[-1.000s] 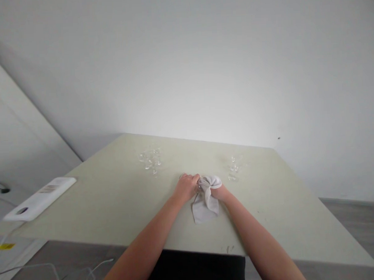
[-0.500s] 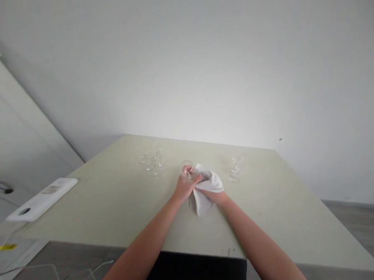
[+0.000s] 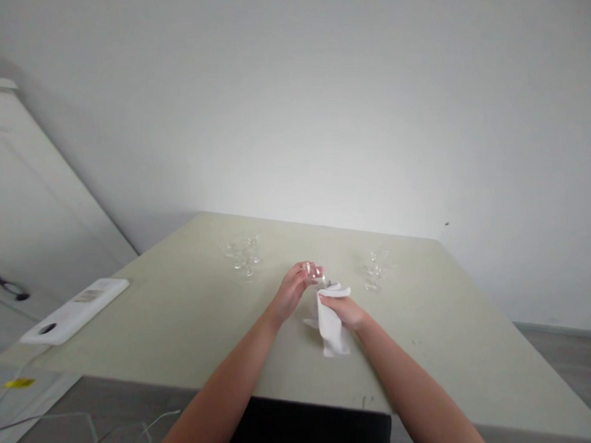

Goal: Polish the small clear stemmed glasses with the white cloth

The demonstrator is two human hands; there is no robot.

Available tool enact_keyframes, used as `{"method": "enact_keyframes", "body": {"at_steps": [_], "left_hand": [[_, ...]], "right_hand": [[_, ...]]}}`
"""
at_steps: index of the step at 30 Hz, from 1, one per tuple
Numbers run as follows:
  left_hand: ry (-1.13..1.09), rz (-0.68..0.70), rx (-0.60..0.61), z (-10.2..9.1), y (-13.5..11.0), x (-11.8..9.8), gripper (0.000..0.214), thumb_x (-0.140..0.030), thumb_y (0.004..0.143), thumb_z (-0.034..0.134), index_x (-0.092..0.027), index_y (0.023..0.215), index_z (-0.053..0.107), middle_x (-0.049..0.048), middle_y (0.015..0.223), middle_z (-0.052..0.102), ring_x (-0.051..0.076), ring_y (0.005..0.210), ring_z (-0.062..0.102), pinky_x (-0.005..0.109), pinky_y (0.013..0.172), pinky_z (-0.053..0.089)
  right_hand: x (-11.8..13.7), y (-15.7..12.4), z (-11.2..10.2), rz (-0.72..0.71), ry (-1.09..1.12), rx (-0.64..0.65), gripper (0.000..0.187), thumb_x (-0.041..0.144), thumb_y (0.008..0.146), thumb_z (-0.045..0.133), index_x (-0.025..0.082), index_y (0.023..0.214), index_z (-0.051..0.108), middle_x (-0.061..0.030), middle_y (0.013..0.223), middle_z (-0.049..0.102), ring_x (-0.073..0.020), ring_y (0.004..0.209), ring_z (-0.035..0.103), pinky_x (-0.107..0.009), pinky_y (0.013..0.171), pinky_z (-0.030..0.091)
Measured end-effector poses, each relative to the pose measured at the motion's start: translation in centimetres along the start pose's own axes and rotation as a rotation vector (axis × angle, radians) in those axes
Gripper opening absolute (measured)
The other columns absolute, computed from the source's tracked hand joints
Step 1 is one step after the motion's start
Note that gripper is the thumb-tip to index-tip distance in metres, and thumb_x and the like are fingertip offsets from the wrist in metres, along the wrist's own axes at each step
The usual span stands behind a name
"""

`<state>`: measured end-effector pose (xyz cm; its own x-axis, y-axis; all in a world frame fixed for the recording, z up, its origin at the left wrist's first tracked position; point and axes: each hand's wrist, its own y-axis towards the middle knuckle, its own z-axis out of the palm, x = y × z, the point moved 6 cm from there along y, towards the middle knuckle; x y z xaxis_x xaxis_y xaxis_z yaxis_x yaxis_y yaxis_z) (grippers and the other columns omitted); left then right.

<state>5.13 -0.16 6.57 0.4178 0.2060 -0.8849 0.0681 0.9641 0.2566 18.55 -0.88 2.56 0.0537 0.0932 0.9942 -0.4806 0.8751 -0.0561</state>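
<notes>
Near the middle of the table, my left hand (image 3: 291, 291) has its fingers wrapped round the bowl of a clear stemmed glass (image 3: 313, 273), which is tilted with its lower end toward my right hand. My right hand (image 3: 344, 309) grips a white cloth (image 3: 332, 327). The bunched top of the cloth meets the glass's lower end, and its loose part hangs down over the table. The glass's stem and foot are mostly hidden by the cloth.
Several clear stemmed glasses (image 3: 245, 253) stand at the back left of the table (image 3: 192, 330). More glasses (image 3: 374, 270) stand at the right. A white power strip (image 3: 77, 311) lies on the left edge. A wall rises behind; a white cabinet (image 3: 39, 187) is at left.
The glass has gone from upright to tilted, with my left hand now farther up round its bowl. My right hand and the cloth have shifted to its lower end, and the cloth hangs lower.
</notes>
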Motion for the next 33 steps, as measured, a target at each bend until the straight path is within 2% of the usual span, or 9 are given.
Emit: {"method": "enact_keyframes", "body": {"at_steps": [4,10,15,19,21,24,27,30,33], "left_hand": [[0.194,0.001,-0.117,-0.8,0.1,-0.1,0.056,-0.046,0.062,0.086,-0.017,0.107,0.067,0.0052,0.098,0.069,0.02,0.092,0.064,0.032,0.085,0.048],[-0.081,-0.12,0.074,0.3,-0.3,0.1,0.059,-0.049,0.074,0.078,-0.018,0.121,0.06,0.0112,0.112,0.069,0.022,0.098,0.066,0.036,0.087,0.048],[0.102,-0.076,-0.076,-0.8,-0.3,0.1,0.056,-0.045,0.067,0.085,-0.017,0.113,0.066,0.0061,0.102,0.068,0.016,0.088,0.064,0.025,0.074,0.046],[-0.032,-0.114,0.045,0.2,-0.5,0.0,0.06,-0.047,0.075,0.078,-0.017,0.123,0.061,0.0092,0.105,0.07,0.021,0.093,0.066,0.032,0.082,0.048],[-0.083,-0.12,0.077,0.5,-0.5,0.0,0.055,-0.049,0.077,0.075,-0.018,0.12,0.062,0.0106,0.108,0.07,0.023,0.097,0.066,0.036,0.086,0.049],[0.062,-0.078,-0.015,-0.3,-0.3,0.1,0.05,-0.049,0.072,0.079,-0.017,0.109,0.067,0.009,0.105,0.069,0.021,0.095,0.064,0.03,0.079,0.048],[0.182,-0.073,-0.057,-0.7,-0.2,0.2,0.057,-0.051,0.066,0.083,-0.016,0.11,0.069,0.0067,0.097,0.068,0.018,0.085,0.062,0.025,0.069,0.044],[0.053,-0.131,0.004,-0.1,-0.6,0.1,0.065,-0.055,0.068,0.081,-0.016,0.117,0.064,0.0071,0.096,0.068,0.018,0.085,0.063,0.027,0.072,0.046],[-0.036,-0.15,0.005,0.3,-1.0,-0.4,0.057,-0.055,0.071,0.079,-0.016,0.11,0.064,0.0093,0.1,0.07,0.021,0.094,0.065,0.031,0.082,0.048]], "right_hand": [[1.2,0.2,-0.4,-0.164,-0.317,-0.123,0.033,0.051,0.073,0.076,0.02,0.082,0.068,-0.0036,0.087,0.07,-0.02,0.085,0.063,-0.033,0.081,0.047],[0.7,-0.1,0.5,-0.057,-0.186,0.015,0.043,0.057,0.072,0.074,0.017,0.086,0.066,-0.0031,0.084,0.068,-0.0171,0.077,0.061,-0.03,0.071,0.048],[1.5,-0.1,0.3,-0.144,-0.303,-0.052,0.036,0.053,0.076,0.073,0.018,0.082,0.067,-0.0025,0.085,0.069,-0.0173,0.08,0.061,-0.031,0.078,0.048],[0.2,0.0,0.5,-0.031,-0.138,0.065,0.048,0.06,0.07,0.075,0.016,0.09,0.068,-0.0039,0.084,0.07,-0.0184,0.076,0.063,-0.031,0.072,0.05],[-0.1,0.0,0.5,-0.017,-0.129,0.065,0.05,0.062,0.071,0.074,0.016,0.092,0.069,-0.0056,0.087,0.071,-0.0195,0.078,0.064,-0.033,0.074,0.051],[0.7,0.1,0.5,-0.134,-0.295,0.005,0.041,0.056,0.079,0.07,0.019,0.096,0.071,-0.0062,0.095,0.073,-0.0204,0.086,0.065,-0.035,0.083,0.05],[1.4,0.0,1.0,-0.211,-0.364,0.048,0.036,0.053,0.083,0.067,0.021,0.097,0.071,-0.0052,0.097,0.073,-0.0206,0.09,0.064,-0.035,0.087,0.05],[1.0,0.0,1.2,-0.147,-0.277,0.112,0.045,0.057,0.078,0.07,0.019,0.101,0.07,-0.005,0.097,0.072,-0.0201,0.088,0.065,-0.034,0.083,0.052],[0.8,-0.1,1.0,-0.105,-0.262,0.068,0.049,0.061,0.078,0.069,0.017,0.098,0.071,-0.0063,0.094,0.073,-0.0211,0.087,0.067,-0.035,0.082,0.054]]}}
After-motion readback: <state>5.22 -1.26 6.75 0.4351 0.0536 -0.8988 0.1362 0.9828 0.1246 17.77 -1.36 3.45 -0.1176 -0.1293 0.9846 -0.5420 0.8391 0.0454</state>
